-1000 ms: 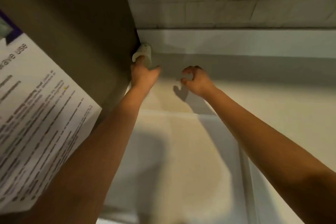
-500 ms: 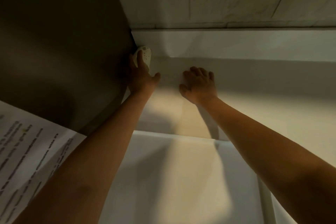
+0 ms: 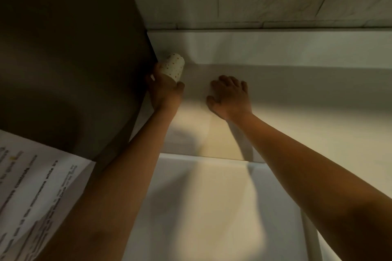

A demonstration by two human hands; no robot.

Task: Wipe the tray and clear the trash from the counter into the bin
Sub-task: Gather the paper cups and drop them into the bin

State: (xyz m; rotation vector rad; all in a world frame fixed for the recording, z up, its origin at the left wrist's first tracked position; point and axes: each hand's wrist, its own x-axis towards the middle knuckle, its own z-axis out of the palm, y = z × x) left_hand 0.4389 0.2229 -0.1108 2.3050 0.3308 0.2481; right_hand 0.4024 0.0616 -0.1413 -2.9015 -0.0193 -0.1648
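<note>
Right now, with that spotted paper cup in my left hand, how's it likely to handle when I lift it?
The paper cup looks thin-walled, so it probably feels light and could crush under a hard squeeze. The left hand grips it tilted by its lower part; anything left inside might spill. Set on its round side, it would likely roll.

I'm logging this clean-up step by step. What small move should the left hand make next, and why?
Probably draw the white speckled paper cup out of the corner: the left hand already grips it, wedged beside the dark appliance, while the right hand rests on the pale counter.
</note>
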